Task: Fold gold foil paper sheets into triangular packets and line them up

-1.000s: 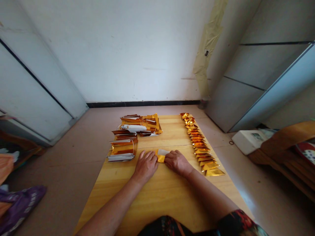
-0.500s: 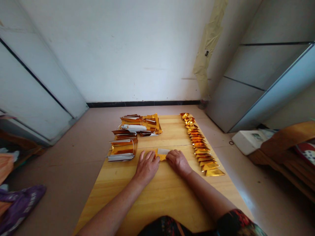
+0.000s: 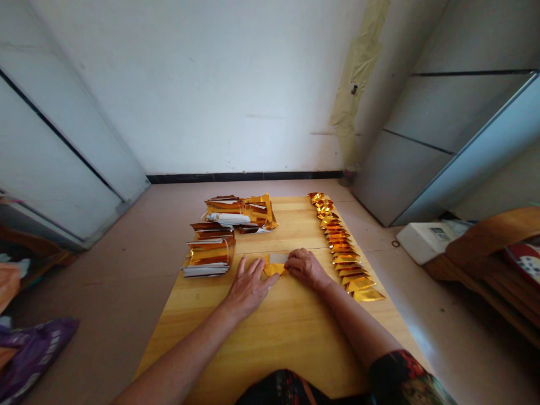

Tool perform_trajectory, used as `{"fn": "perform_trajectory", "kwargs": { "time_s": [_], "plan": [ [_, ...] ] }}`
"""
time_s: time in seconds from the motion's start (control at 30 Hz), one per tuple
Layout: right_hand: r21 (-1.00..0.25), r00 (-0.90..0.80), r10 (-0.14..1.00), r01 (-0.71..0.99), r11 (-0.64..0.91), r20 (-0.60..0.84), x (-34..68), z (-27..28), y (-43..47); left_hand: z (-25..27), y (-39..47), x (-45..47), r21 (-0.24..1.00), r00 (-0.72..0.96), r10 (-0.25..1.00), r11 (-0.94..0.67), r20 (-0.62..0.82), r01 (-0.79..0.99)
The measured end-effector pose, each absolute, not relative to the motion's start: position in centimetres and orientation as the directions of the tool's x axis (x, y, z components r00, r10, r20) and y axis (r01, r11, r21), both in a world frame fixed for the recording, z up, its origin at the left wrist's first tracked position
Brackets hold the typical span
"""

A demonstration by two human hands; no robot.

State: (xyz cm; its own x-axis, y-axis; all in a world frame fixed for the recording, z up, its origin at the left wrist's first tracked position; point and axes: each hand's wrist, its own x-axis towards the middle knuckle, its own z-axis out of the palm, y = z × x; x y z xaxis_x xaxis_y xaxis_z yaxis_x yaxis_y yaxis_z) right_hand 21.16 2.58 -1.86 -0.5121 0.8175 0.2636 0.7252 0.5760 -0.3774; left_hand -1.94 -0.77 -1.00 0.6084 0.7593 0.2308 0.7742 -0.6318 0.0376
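My forearms reach out from the near edge of the wooden table (image 3: 261,343), with the patterned dark sleeve (image 3: 400,377) of my right arm at the bottom corner. My left hand (image 3: 248,284) lies flat on the boards, fingers spread and straight, the fingertips touching the near left edge of the gold foil paper (image 3: 275,265); it grips nothing. My right hand (image 3: 304,266) is curled loosely, knuckles up, pressing down on the right end of that same paper, though whether the fingers pinch it I cannot tell.

The paper lies between my two hands at the middle of the table, partly folded, its gold side showing near me and its white back showing on the far side. Its long axis runs left to right across the table. I can read no writing or brand on it.

Just right of my right hand a row of folded gold pieces (image 3: 343,250) runs away from me along the table's right edge, overlapping one another. To the left, near my left hand, stands a stack of gold sheets (image 3: 208,256), and farther off a second heap (image 3: 240,215). Beyond the table is the white wall (image 3: 211,84).
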Motion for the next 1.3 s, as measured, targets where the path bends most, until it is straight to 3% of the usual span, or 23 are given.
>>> {"fn": "perform_trajectory", "kwargs": {
  "time_s": [0.4,0.83,1.07,1.3],
  "plan": [
    [-0.471,-0.434,0.883,0.75,0.464,0.18,20.6,-1.4,3.5,-1.3,-1.0,-1.9,0.084,0.585,0.775,-0.617,0.241,0.783],
    [-0.327,-0.357,0.934,0.885,0.332,-0.019,18.9,0.6,3.5,-1.3,-1.1,-1.8,0.051,0.59,0.778,-0.613,0.215,0.789],
    [-0.172,-0.347,0.931,0.929,0.326,-0.108,18.0,1.9,3.0,-1.3,-1.2,-1.6,0.03,0.587,0.786,-0.603,0.194,0.797],
    [-0.069,-0.326,0.938,0.945,0.32,-0.118,17.3,1.7,2.8,-1.2,-1.3,-1.5,0.04,0.579,0.796,-0.594,0.179,0.804]
  ]
}}
